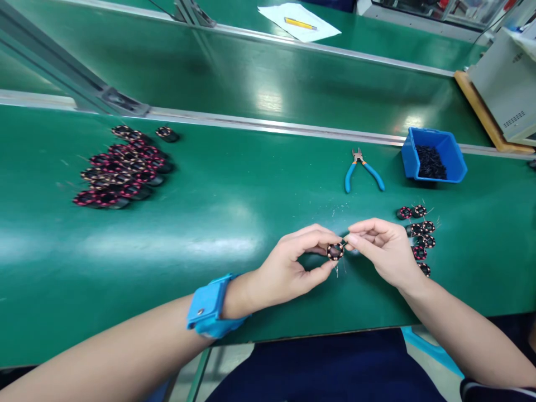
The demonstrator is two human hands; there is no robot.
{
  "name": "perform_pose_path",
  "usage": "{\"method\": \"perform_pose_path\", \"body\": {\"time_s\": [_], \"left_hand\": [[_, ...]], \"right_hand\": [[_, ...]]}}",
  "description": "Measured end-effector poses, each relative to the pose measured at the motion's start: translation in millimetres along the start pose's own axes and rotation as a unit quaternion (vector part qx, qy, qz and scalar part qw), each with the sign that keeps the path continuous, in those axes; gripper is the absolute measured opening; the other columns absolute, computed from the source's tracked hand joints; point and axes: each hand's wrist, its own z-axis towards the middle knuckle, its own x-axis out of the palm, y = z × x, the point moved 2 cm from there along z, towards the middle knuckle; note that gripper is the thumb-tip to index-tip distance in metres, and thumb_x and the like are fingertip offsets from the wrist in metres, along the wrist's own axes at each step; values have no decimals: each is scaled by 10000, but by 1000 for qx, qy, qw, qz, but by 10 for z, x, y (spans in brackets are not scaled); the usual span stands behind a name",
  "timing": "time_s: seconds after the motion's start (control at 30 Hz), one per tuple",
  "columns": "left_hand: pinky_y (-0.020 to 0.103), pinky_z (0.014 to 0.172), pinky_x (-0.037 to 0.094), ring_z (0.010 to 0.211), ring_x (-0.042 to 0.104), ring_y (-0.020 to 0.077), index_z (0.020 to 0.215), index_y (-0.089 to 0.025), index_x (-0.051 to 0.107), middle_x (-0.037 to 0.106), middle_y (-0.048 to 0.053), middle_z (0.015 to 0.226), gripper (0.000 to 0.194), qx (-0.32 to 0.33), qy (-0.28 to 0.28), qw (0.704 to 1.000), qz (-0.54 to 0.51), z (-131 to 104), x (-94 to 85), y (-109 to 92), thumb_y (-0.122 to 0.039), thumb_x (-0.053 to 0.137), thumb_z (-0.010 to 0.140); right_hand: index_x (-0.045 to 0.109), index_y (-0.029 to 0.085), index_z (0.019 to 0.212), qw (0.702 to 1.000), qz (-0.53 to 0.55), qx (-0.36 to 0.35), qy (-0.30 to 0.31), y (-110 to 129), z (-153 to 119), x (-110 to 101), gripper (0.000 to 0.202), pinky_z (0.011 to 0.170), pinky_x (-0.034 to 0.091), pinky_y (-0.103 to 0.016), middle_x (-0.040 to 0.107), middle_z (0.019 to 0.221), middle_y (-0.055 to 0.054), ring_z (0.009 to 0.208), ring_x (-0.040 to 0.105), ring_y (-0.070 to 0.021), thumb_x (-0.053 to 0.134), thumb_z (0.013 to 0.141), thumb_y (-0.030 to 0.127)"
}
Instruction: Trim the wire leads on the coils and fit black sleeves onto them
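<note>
Between the fingers and thumb of my left hand [295, 259] is a small black ring-shaped coil [335, 252] with copper windings, held over the green bench. Thin wire ends stick out from its lower side. My right hand [381, 245] pinches at the coil's right edge, thumb and forefinger closed on what looks like a thin wire or small dark piece. Just right of that hand stand several similar coils [419, 229], some with pink windings. A blue strap [213, 306] circles my left wrist.
Blue-handled cutting pliers [363, 170] lie beyond my hands. A blue bin [454, 159] holds small black tubes [430, 162]. Many coils [121, 167] are grouped at left. A metal rail [251, 124] crosses the bench; paper [293, 14] with a yellow pen [300, 23] lies behind.
</note>
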Motion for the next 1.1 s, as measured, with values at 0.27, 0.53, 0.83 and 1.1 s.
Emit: {"method": "perform_pose_path", "body": {"time_s": [0.27,0.53,0.83,1.1], "left_hand": [[242,798,605,852,699,135,1054,-124,617,684,78,969,253,-21,-5,1000,-15,-43,16,35,-83,635,805],[257,822,604,858,710,144,1070,-112,607,704,80,965,265,-28,3,999,-19,-46,15,42,-79,628,807],[264,753,610,783,700,144,977,-108,646,712,68,889,185,-27,22,999,15,-37,20,1,-108,650,792],[247,752,601,780,691,131,973,-109,648,703,60,885,173,-19,19,999,36,-43,4,10,-103,638,800]], "right_hand": [[677,205,1076,966,-216,-134,51,131,-32,-114,203,785,553,-341,720,978,-63,869,675,-166,601,895,254],[686,197,924,897,-332,-256,136,214,-39,-121,140,697,512,-297,689,855,-50,774,628,-146,557,907,144],[627,169,834,860,-388,-314,101,157,-71,-21,118,659,490,-305,662,774,-54,706,595,-152,538,893,119],[624,171,931,864,-377,-312,115,119,-116,-7,145,661,520,-289,681,842,-67,741,625,-151,501,902,99]]}}
